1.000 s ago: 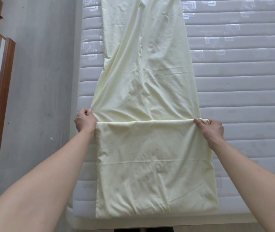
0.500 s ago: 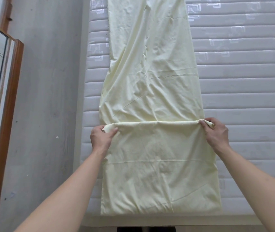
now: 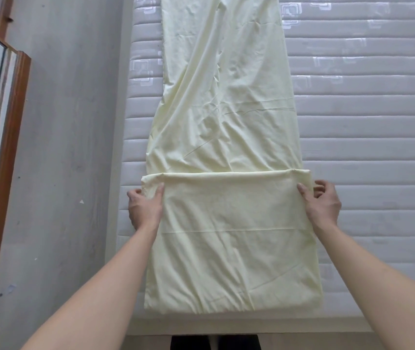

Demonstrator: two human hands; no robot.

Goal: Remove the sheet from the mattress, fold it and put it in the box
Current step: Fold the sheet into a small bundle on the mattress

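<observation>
The pale yellow sheet (image 3: 226, 109) lies as a long narrow strip on the quilted grey mattress (image 3: 365, 147). Its near end is folded over into a flat rectangle (image 3: 231, 243) whose fold line runs across just beyond my hands. My left hand (image 3: 145, 208) grips the rectangle's left edge near the fold, thumb on top of the cloth. My right hand (image 3: 324, 203) holds the right edge the same way, thumb on the cloth and fingers curled loosely at the outer side. No box is in view.
A mirror in a brown wooden frame (image 3: 6, 152) leans at the left, beyond a strip of grey floor (image 3: 62, 173). The near edge of the bed (image 3: 252, 327) runs across the bottom, with dark feet (image 3: 214, 343) just below it.
The folded-over end has been laid flat. Both hands have slid from the fold's corners a little toward me along the side edges. The view has shifted.
</observation>
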